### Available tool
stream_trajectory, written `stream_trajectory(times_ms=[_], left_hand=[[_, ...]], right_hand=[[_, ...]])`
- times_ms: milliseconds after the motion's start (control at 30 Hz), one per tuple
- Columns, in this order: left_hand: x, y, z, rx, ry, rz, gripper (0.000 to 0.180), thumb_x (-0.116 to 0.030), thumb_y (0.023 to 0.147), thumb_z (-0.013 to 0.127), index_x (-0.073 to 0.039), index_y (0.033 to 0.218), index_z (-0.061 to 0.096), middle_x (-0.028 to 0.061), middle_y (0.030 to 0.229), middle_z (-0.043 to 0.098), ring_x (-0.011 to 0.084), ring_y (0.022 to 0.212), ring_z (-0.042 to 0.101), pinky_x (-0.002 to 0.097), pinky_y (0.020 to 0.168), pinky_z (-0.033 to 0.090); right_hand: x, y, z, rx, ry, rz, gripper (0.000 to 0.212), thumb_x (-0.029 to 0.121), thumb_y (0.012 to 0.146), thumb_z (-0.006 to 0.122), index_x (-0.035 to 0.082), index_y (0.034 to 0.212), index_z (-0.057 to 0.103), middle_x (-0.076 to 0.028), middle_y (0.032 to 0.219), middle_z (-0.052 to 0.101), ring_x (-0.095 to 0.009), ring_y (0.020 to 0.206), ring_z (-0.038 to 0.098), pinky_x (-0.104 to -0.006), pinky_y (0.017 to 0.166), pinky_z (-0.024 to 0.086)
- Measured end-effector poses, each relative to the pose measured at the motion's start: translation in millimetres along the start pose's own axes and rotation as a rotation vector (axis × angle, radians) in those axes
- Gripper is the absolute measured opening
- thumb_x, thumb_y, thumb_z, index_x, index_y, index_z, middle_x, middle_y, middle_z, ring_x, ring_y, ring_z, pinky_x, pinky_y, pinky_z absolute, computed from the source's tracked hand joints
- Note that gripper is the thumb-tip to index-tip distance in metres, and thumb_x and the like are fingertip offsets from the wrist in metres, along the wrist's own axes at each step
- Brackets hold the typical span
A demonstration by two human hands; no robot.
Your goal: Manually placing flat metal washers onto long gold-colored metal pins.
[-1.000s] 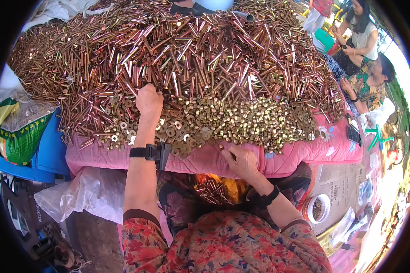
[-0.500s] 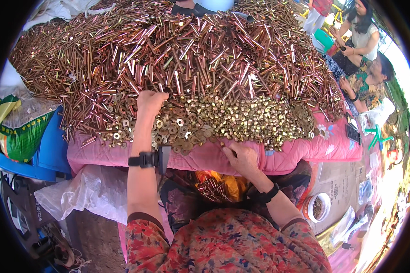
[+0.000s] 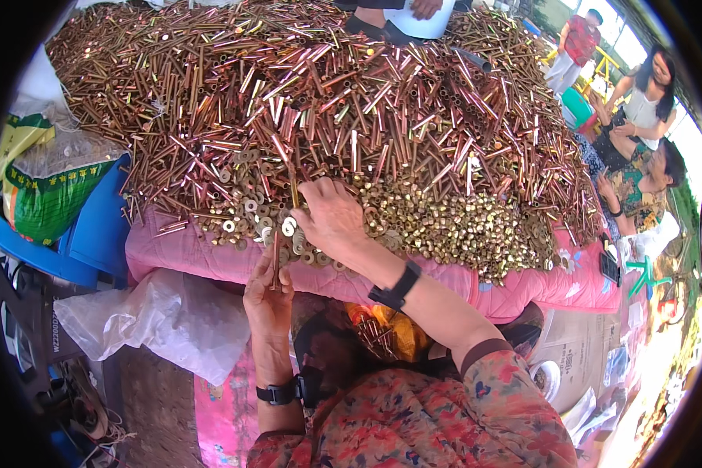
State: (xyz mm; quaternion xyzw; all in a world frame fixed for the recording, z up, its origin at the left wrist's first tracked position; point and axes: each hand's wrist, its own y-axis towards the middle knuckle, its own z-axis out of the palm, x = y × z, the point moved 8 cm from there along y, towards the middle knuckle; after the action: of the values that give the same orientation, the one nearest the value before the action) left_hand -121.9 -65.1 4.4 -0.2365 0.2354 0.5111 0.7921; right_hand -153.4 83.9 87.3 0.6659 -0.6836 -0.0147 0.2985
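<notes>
Pinching a slim copper-toned piece (image 3: 276, 264) on end in the left hand (image 3: 270, 288), at the near edge of a pink quilt (image 3: 199, 256). With the right hand (image 3: 331, 217) curled low over loose washers (image 3: 290, 228); cannot tell whether gripping anything. Spread beyond: brassy nuts (image 3: 464, 234), then a broad heap of metal tubes (image 3: 288, 101). At left, a green-and-yellow sack (image 3: 51, 191) beside blue plastic (image 3: 97, 226), above clear sheeting (image 3: 160, 316). At right, cardboard (image 3: 573, 351) and, farther off, 3 people (image 3: 643, 113).
</notes>
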Motion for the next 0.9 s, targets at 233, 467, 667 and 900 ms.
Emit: stream_trajectory(times_ms=[233,467,667,900], left_hand=[[0,1,-21,-0.034,-0.03,0.004,0.056,-0.011,0.081,0.048,0.003,0.135,0.037,0.0013,0.073,0.055,0.0053,0.061,0.05,0.0166,0.049,0.038],[15,19,-19,-0.048,-0.033,-0.006,0.053,-0.012,0.082,0.048,0.002,0.133,0.039,0.0006,0.07,0.055,0.0053,0.056,0.049,0.0174,0.046,0.037],[-11,45,-11,-0.14,0.053,0.16,0.047,-0.013,0.082,0.052,0.0,0.127,0.046,0.0018,0.074,0.06,0.0046,0.059,0.053,0.0171,0.05,0.039],[-21,90,-17,-0.194,0.204,0.306,0.014,-0.008,0.08,0.06,-0.005,0.094,0.061,0.0016,0.077,0.063,0.0045,0.064,0.056,0.0166,0.053,0.042]], right_hand=[[10,33,43,0.033,-0.152,0.114,0.062,0.033,0.071,0.068,0.011,0.125,0.045,-0.015,0.11,0.045,-0.034,0.095,0.052,-0.0474,0.079,0.041],[12,33,44,-0.095,-0.136,0.027,0.05,0.03,0.066,0.072,0.009,0.107,0.053,-0.013,0.102,0.045,-0.03,0.086,0.053,-0.0429,0.069,0.04],[11,41,51,-0.078,-0.116,0.044,0.041,0.032,0.067,0.073,0.009,0.096,0.055,-0.012,0.102,0.046,-0.031,0.086,0.053,-0.0405,0.07,0.042],[7,45,56,-0.141,-0.092,0.025,0.034,0.019,0.068,0.068,0.008,0.096,0.053,-0.014,0.103,0.047,-0.033,0.088,0.052,-0.0426,0.071,0.046]])
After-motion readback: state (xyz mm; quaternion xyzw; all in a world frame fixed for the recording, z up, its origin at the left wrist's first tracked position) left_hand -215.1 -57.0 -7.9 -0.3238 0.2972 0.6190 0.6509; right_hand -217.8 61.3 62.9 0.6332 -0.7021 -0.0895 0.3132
